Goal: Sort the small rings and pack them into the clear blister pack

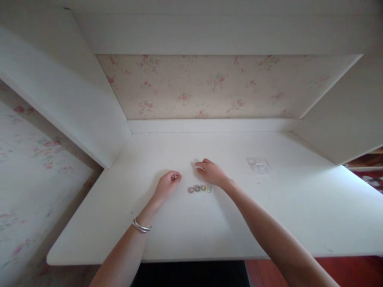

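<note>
My left hand (169, 185) is closed in a curl just above the white desktop, left of centre. A small pale thing seems to show between its fingers, too small to name. My right hand (212, 172) reaches in from the right, fingers bent, with a small clear, whitish piece (193, 164) at its fingertips. Nearer to me, between the hands, several small round ring-like coils (197, 188) lie in a short row, touching or nearly so. Their tints run from pinkish and grey to yellow and pale green.
A flat clear plastic packet (259, 165) lies on the white desk (119, 243) to the right. White side panels (89, 99) and a low back ledge (209, 126) enclose the desk. A dark seat (191, 274) is below the front edge.
</note>
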Tool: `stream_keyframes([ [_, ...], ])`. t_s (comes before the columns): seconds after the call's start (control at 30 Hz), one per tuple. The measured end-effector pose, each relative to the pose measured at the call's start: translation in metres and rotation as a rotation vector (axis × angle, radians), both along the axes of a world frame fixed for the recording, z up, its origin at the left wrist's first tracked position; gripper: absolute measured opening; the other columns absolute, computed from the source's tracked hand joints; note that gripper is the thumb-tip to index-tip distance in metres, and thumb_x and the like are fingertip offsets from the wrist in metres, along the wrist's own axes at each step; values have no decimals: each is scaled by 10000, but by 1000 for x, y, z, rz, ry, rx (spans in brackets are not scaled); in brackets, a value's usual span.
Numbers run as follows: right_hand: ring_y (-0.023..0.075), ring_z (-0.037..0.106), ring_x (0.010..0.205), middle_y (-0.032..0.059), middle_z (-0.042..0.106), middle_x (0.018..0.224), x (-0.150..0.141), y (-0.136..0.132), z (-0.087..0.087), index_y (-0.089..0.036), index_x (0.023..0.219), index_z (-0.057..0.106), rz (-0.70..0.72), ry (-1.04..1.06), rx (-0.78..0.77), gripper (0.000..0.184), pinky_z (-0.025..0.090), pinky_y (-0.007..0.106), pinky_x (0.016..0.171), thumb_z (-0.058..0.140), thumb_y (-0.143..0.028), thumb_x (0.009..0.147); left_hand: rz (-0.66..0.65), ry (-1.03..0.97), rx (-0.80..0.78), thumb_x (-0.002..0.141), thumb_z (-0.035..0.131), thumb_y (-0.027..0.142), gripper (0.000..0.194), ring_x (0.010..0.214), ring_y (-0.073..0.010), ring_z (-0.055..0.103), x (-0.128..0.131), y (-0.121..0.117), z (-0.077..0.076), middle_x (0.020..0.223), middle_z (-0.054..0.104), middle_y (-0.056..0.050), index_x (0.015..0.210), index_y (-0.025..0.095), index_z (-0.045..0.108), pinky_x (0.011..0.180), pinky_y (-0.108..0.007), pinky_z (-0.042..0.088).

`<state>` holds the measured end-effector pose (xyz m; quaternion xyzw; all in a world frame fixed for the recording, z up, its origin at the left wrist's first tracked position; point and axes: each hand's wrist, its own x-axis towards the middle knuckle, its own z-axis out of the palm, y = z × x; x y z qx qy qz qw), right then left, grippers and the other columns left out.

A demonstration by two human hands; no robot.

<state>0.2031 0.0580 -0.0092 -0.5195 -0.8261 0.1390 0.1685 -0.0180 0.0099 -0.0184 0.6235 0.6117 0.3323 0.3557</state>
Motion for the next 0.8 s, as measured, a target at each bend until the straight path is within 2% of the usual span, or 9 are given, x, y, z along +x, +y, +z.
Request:
stream_keyframes([
  [0.17,141,583,762,41,584,965,-11,22,1,-274,1006,667,70,-110,-20,224,394,232,678,486,-281,874,-18,-6,6,800,498,431,309,714,-159,609,-3,0,-4,786,672,-24,893,176,646,673,-256,445],
  [0.33,137,579,736,52,586,934,3,16,2,-220,830,682,69,-117,-15,222,386,232,646,466,-234,881,-51,-18,-3,804,494,438,317,724,-160,607,-3,1,-7,811,675,-27,898,176,646,671,-256,439],
  [0.47,140,582,746,54,576,928,25,-3,0,-210,845,659,36,-92,4,236,399,240,664,430,-224,901,-51,-37,-8,800,499,433,310,732,-161,606,-2,1,-7,826,676,-29,893,175,645,675,-255,438],
  [0.6,138,583,778,43,567,913,45,-36,3,-214,896,639,-6,72,42,215,432,252,723,426,-240,909,-58,-31,-9,799,497,438,315,704,-160,598,-1,0,-4,784,668,-23,889,175,646,655,-254,430],
  [0.8,144,578,787,56,564,921,53,-80,14,-214,928,617,59,151,18,228,460,276,736,393,-258,929,-52,-12,6,790,496,435,319,689,-159,590,0,0,-4,770,667,-22,882,171,650,639,-246,417],
])
